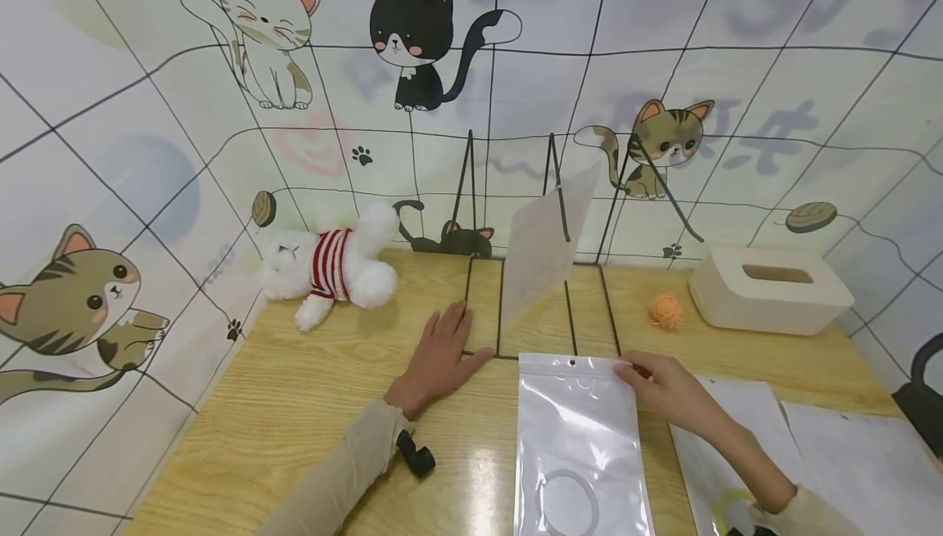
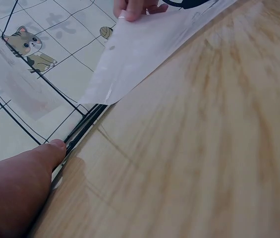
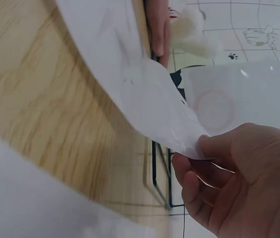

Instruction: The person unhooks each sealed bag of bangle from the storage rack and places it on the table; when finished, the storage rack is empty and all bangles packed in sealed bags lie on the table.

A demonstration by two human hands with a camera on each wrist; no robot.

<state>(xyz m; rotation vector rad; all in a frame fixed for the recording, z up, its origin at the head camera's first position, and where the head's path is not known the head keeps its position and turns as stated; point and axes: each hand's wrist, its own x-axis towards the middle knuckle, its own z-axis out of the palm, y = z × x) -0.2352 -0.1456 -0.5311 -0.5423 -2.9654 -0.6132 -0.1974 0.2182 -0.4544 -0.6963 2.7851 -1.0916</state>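
A white plastic zip bag with a round hang hole and a ring-shaped outline low on its front is pinched at its upper right corner by my right hand. Thumb and index finger grip that corner in the right wrist view, where the bag sags away from them. Just left of the bag, my left hand lies flat with fingers extended, touching the base of a black wire rack. On the rack's middle upright hangs another pale bag. In the left wrist view, the left thumb rests against the black wire.
A white plush toy in a striped top lies at the back left. An orange ball and a cream tissue box stand at the back right. More white bags lie at the right. A cat-patterned wall covering encloses the table.
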